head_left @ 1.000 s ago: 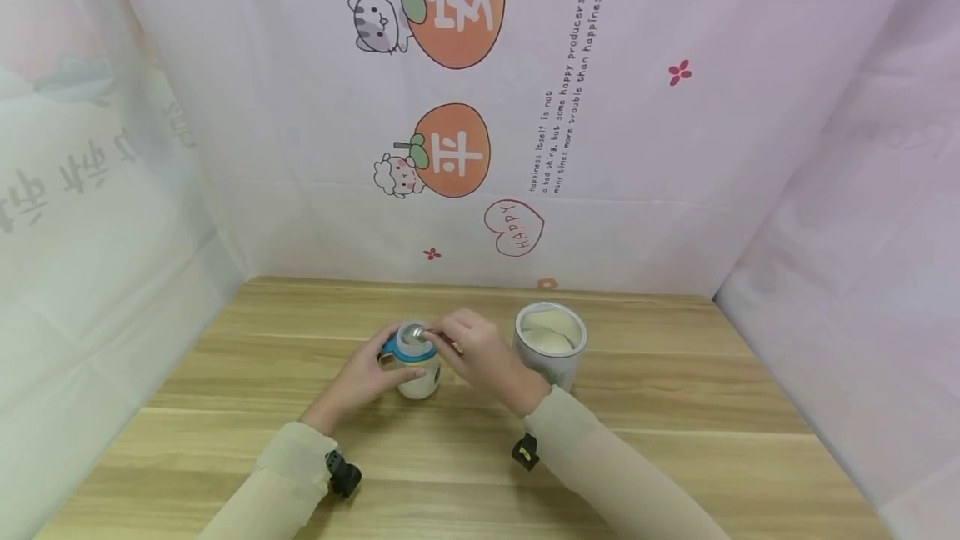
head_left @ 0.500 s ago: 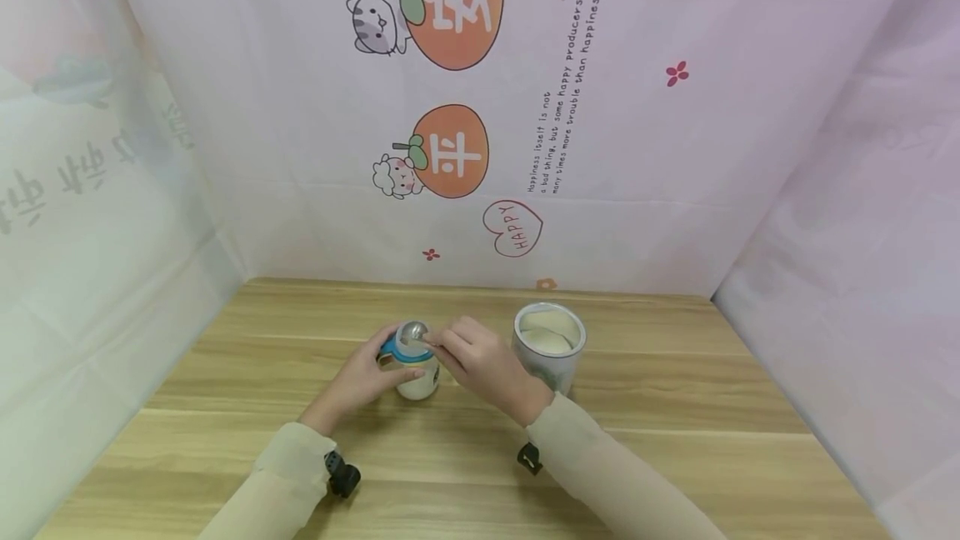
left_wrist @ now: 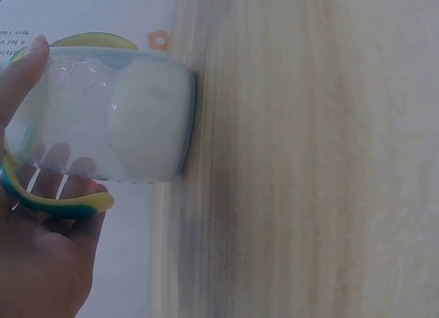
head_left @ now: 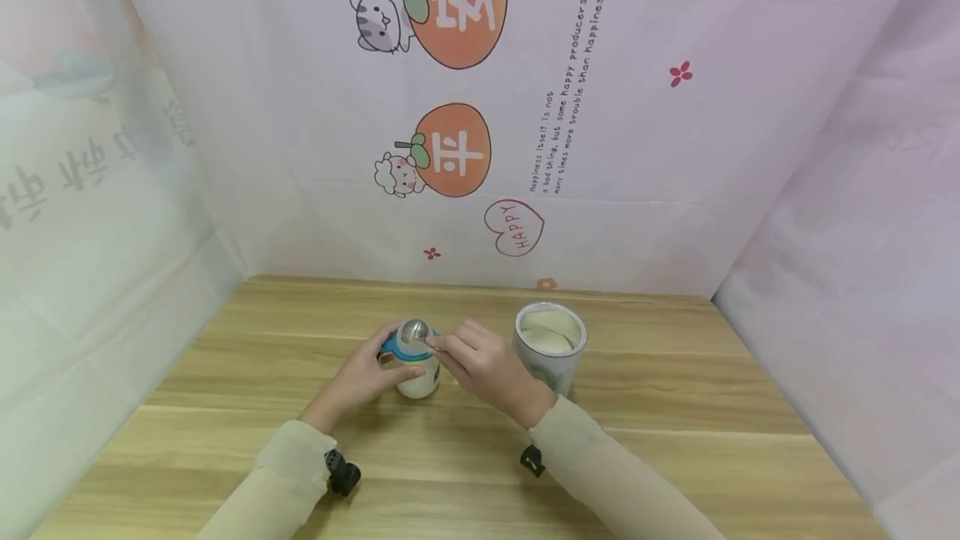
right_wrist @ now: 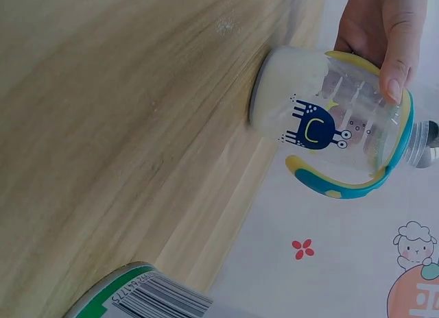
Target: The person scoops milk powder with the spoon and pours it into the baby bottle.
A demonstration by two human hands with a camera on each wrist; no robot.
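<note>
Bottle (head_left: 418, 386) standing toward far edge of surface (head_left: 675, 407)
Left hand (head_left: 365, 375) is gripping it below the mouth; right hand (head_left: 486, 363) is pinching spoon (head_left: 415, 331), apparently by handle.

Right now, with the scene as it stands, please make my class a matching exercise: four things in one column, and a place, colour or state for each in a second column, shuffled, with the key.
Column one
1. Bottle
2. Spoon
3. Tin
4. Tabletop

Column two
A. Silver-coloured, at the bottle's top
B. Light wood grain
C. Clear, with blue-and-yellow handles
D. Open-topped, standing to the right of the bottle in the head view

Pairs: 1-C, 2-A, 3-D, 4-B
</note>
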